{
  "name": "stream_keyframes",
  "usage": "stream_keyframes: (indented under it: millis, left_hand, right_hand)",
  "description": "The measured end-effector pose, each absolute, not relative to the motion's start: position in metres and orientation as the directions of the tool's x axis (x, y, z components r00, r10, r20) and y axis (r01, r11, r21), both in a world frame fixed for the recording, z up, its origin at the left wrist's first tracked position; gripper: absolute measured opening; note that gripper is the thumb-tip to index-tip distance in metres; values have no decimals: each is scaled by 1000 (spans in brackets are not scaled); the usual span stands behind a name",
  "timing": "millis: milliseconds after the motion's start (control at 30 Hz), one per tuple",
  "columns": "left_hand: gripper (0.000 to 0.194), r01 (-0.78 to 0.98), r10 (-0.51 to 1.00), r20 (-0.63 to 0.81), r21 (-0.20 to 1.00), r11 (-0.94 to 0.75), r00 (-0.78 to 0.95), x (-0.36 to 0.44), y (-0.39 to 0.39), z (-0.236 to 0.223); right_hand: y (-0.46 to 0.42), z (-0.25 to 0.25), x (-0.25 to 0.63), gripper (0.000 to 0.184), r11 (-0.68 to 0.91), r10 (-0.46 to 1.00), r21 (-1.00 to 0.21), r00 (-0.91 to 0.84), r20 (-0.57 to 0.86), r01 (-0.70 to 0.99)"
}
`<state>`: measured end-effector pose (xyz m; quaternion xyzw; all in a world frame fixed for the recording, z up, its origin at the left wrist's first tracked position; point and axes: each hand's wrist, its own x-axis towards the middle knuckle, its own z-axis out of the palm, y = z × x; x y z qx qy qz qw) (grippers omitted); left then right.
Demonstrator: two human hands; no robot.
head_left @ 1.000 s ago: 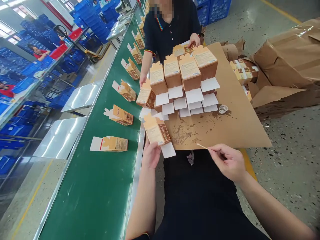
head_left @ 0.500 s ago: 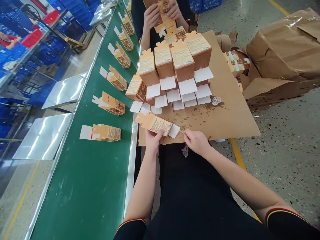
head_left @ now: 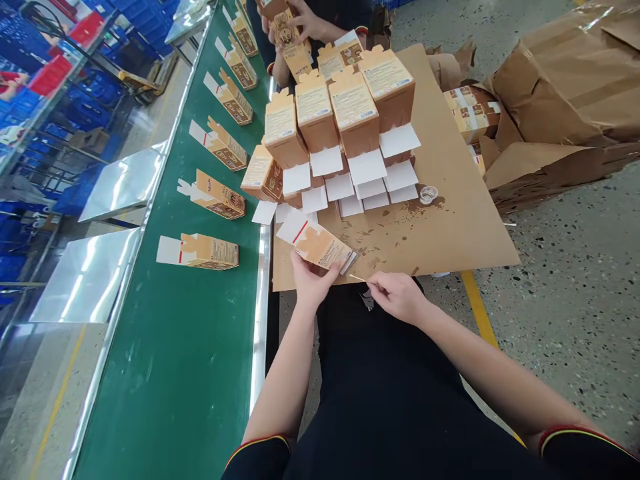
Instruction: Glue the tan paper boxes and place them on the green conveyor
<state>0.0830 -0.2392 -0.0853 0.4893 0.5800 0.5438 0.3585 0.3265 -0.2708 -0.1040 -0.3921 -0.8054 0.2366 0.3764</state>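
Since the earlier frame, the box (head_left: 325,247) in the left hand (head_left: 311,287) has turned a little: its end flap on the right, which stood out, now lies close to the box end, and a white flap with a red stripe shows at the other end. The stick (head_left: 358,278) has come away from the right-hand flap, and the co-worker's hands (head_left: 307,25) have shifted with their own box.

The green bench (head_left: 200,373) runs along the person's left, with a row of open-flapped boxes on it. To its right lies a brown cardboard sheet (head_left: 455,240), marked with dark spots, bearing a stack of boxes (head_left: 353,110) with white flaps hanging out toward the person. The held box is over the near left part of the sheet, just on the near side of the stack. Its long axis slants from far left to near right, so the end with the folded flap points toward the right hand (head_left: 397,297). The left hand grips it from the near side. The right hand pinches the thin stick, whose tip points left toward that end, near it but apart; this is the nearer hand to the folded flap. A small clear dish (head_left: 428,194) sits beyond the right hand, beside the stack.
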Motion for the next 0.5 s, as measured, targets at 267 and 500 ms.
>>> stream_keyframes:
  millis: [267, 500]
  left_hand:
    - [81, 382, 947, 181, 922, -69, -267, 90, -253, -80]
    - [74, 462, 949, 201, 884, -69, -242, 94, -254, -75]
  right_hand:
    - [-293, -96, 362, 21, 356, 933, -817, -131, 334, 453]
    - [-301, -86, 370, 18, 289, 950, -841, -27, 312, 458]
